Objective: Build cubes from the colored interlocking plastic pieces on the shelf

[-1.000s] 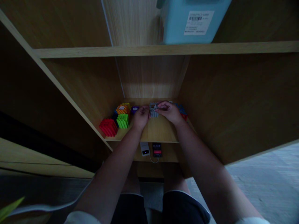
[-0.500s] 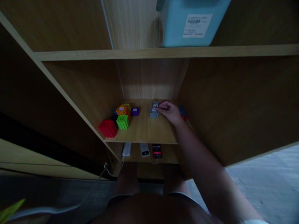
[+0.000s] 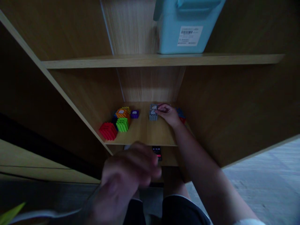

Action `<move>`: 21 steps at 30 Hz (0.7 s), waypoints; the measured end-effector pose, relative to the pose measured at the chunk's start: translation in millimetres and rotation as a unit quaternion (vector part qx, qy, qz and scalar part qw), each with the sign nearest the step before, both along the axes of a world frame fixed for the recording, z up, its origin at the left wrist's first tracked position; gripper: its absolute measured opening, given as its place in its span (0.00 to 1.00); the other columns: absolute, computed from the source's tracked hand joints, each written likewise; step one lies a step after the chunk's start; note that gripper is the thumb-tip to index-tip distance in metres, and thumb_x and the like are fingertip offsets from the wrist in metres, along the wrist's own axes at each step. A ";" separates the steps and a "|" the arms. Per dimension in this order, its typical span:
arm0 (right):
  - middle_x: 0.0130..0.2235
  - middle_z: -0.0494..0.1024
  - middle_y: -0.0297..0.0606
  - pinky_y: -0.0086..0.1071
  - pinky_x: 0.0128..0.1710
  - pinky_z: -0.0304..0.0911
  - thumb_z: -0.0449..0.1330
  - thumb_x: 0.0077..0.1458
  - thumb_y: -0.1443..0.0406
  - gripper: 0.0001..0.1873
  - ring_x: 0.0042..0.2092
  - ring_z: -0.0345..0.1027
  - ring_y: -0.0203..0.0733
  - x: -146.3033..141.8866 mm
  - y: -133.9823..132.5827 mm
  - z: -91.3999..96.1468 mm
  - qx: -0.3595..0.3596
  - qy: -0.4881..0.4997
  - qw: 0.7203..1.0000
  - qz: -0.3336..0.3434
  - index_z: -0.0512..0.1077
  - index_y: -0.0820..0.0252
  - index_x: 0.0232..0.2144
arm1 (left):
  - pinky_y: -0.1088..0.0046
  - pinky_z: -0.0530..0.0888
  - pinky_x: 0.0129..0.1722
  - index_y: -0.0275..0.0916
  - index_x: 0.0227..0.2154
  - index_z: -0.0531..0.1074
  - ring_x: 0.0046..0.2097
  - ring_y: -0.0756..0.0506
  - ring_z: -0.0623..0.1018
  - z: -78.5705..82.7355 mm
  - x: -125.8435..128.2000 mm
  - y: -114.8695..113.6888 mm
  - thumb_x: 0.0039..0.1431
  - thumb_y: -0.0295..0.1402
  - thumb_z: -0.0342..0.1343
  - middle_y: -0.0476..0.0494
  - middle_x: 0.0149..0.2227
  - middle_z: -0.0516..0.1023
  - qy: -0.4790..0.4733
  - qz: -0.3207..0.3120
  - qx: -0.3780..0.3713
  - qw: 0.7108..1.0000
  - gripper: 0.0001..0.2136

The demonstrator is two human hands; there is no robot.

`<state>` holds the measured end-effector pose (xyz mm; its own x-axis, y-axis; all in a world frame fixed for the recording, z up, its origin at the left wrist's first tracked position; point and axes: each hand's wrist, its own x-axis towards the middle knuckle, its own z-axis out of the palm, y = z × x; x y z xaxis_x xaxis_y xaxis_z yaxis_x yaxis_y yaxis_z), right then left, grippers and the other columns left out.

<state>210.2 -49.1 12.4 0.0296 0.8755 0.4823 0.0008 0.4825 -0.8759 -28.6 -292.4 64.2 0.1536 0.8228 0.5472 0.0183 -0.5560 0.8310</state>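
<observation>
My right hand [image 3: 169, 115] reaches onto the middle shelf, its thumb and fingers closed at the right side of a grey ribbed block [image 3: 153, 107] with a white label. Directly in front of that one stands a second grey ribbed block [image 3: 153, 116]. Close to the camera, my left hand [image 3: 131, 172] is smeared by motion in front of the lower shelf, apart from the blocks; whether its fingers hold anything is unclear. To the left of the grey blocks lies a small purple block [image 3: 134, 114].
On the left of the shelf are a red block [image 3: 108, 131], a lime green block [image 3: 122, 124] and an orange block [image 3: 122, 112]. Blue and red pieces [image 3: 181, 115] sit behind my right wrist. A light blue bin [image 3: 180, 37] stands above; a phone [image 3: 157, 152] lies below.
My left hand has come into view from the lower left, covering part of the lower shelf. My right hand stays at the grey blocks. The view has shifted slightly.
</observation>
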 end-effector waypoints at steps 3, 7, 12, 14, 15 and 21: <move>0.55 0.83 0.39 0.46 0.58 0.79 0.81 0.37 0.37 0.34 0.50 0.81 0.46 0.2 -0.7 -0.8 0.001 -0.001 1.000 0.000 0.76 0.52 0.32 | 0.52 0.82 0.50 0.52 0.39 0.84 0.46 0.37 0.84 -3.1 16.7 54.5 0.72 0.55 0.54 0.42 0.41 0.87 -0.060 0.058 0.010 0.996 0.18; 0.55 0.83 0.39 0.45 0.56 0.79 0.82 0.37 0.39 0.33 0.49 0.81 0.45 -0.5 -2.2 -0.5 -0.002 0.010 1.000 0.012 0.76 0.52 0.32 | 0.61 0.81 0.50 0.45 0.45 0.79 0.52 0.39 0.84 -26.2 34.4 147.0 0.74 0.45 0.56 0.40 0.50 0.86 -0.041 0.158 -0.038 0.986 0.12; 0.55 0.82 0.39 0.45 0.56 0.79 0.82 0.36 0.39 0.33 0.50 0.81 0.46 -3.2 -3.5 1.5 -0.006 0.004 1.000 0.028 0.74 0.52 0.31 | 0.66 0.80 0.46 0.41 0.49 0.74 0.50 0.41 0.85 -42.5 40.4 217.1 0.70 0.40 0.62 0.38 0.49 0.85 -0.024 0.156 -0.093 0.983 0.11; 0.55 0.82 0.39 0.45 0.56 0.79 0.82 0.36 0.40 0.33 0.50 0.81 0.46 -3.9 -3.7 1.6 -0.005 0.005 0.999 0.035 0.75 0.52 0.31 | 0.68 0.79 0.42 0.41 0.51 0.72 0.44 0.43 0.85 -43.6 41.8 226.9 0.69 0.41 0.63 0.40 0.44 0.85 -0.034 0.129 -0.119 0.984 0.14; 0.55 0.82 0.39 0.46 0.57 0.79 0.83 0.37 0.41 0.32 0.50 0.81 0.46 -4.0 -3.7 1.4 -0.003 0.005 0.999 0.037 0.75 0.52 0.31 | 0.69 0.78 0.40 0.42 0.52 0.71 0.41 0.44 0.84 -44.3 42.3 229.3 0.68 0.40 0.64 0.42 0.42 0.85 -0.041 0.115 -0.127 0.984 0.15; 0.56 0.82 0.39 0.48 0.58 0.79 0.83 0.39 0.44 0.29 0.51 0.81 0.47 -4.1 -2.5 -2.4 0.013 0.002 0.999 0.042 0.76 0.52 0.32 | 0.71 0.77 0.39 0.44 0.53 0.67 0.40 0.47 0.83 -55.1 43.0 231.1 0.62 0.39 0.68 0.47 0.41 0.83 -0.124 0.048 -0.142 0.981 0.21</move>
<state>206.1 -51.6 10.0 -0.0416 0.8623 0.5048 -0.0448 0.5031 -0.8631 14.3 -61.3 9.2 -0.0410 0.9515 0.3048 -0.1621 -0.3073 0.9377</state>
